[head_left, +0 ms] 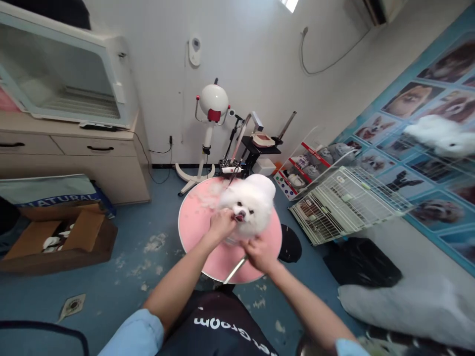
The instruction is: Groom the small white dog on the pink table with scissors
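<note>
A fluffy white dog (pixel 248 202) is on a round pink grooming table (pixel 195 232), its face turned up toward me. At the side of its mouth are the closed fingers of my left hand (pixel 223 223), pressed against the muzzle. My right hand (pixel 257 253) is closed in front of the dog's chest, its fingertips by the fur. From it a slim, straight silver comb (pixel 235 269) sticks out toward the table's near edge; its teeth cannot be made out. The dog's legs are mostly hidden by fur and my hands.
Loose white fur (pixel 208 195) lies on the table's far left. Behind stands a white dryer (pixel 214 101) on a stand. Wire cages (pixel 334 202) are at right, an open cardboard box (pixel 85 237) at left. A black stool seat (pixel 290 244) shows beside the table.
</note>
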`<state>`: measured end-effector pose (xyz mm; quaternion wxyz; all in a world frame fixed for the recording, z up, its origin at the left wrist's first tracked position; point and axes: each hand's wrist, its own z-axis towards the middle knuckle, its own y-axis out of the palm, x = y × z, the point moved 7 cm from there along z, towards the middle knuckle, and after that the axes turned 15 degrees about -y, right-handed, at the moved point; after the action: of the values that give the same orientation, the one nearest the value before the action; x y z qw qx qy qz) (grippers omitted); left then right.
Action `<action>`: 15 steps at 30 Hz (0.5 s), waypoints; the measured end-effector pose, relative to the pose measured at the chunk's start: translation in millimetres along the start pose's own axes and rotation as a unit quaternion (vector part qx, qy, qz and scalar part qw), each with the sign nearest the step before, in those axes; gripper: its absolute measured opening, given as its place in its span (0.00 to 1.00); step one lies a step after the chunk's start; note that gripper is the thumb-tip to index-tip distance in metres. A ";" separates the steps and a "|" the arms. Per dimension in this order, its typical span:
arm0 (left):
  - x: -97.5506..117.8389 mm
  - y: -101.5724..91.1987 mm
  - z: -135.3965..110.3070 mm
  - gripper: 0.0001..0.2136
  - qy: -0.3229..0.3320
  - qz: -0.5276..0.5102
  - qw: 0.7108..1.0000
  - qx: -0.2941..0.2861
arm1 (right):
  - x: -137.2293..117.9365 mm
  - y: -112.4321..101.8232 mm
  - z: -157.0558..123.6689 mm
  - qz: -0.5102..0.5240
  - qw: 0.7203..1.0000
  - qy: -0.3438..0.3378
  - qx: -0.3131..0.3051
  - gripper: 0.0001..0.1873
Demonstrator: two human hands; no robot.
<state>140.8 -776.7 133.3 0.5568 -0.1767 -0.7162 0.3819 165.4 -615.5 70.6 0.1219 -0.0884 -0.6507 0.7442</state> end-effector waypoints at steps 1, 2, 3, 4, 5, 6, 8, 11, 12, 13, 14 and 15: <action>0.6 -3.9 2.8 0.09 0.011 0.003 1.000 -0.001 | 19.2 -20.1 -8.2 -0.008 1.000 -0.004 0.002 0.22; 1.5 -6.8 5.1 0.09 0.017 0.008 1.000 0.000 | 34.8 -33.4 -15.4 -0.007 1.000 -0.006 -0.005 0.22; 2.5 -8.6 6.9 0.08 0.018 0.015 1.000 0.002 | 45.1 -39.0 -21.9 -0.003 1.000 -0.003 -0.019 0.21; 3.6 -9.4 8.1 0.08 0.017 0.021 1.000 0.004 | 48.7 -37.5 -27.5 0.003 0.999 -0.001 -0.037 0.21; 4.8 -9.2 8.5 0.07 0.014 0.025 1.000 0.005 | 45.6 -29.6 -32.3 0.011 0.998 -0.006 -0.059 0.19; 5.7 -8.4 8.5 0.07 0.012 0.025 1.000 0.005 | 36.6 -17.4 -36.2 0.021 0.996 -0.022 -0.086 0.17; 6.0 -6.1 7.9 0.07 0.006 0.016 1.000 0.005 | 11.3 8.5 -41.3 0.040 0.986 -0.081 -0.140 0.12; 2.7 -3.1 6.6 0.07 0.003 -0.003 1.000 0.012 | 4.2 14.6 -36.5 0.028 0.987 -0.088 -0.132 0.11; 0.6 -1.9 6.1 0.07 0.005 -0.008 1.000 0.017 | 13.8 7.3 -31.9 0.013 0.993 -0.051 -0.103 0.14; -2.2 -0.3 5.4 0.07 0.006 -0.014 1.000 0.022 | 24.5 0.1 -27.9 0.002 0.997 -0.013 -0.079 0.16; -5.8 1.7 4.6 0.07 0.005 -0.022 0.999 0.028 | 33.5 -4.5 -25.9 -0.003 0.998 0.020 -0.064 0.16; -10.4 3.9 3.5 0.06 0.002 -0.034 0.999 0.036 | 38.5 -4.8 -26.8 -0.001 0.997 0.042 -0.060 0.15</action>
<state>140.1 -782.4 123.2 0.5771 -0.1334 -0.7062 0.3879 136.8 -578.2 72.7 0.1447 -0.1260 -0.6886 0.6993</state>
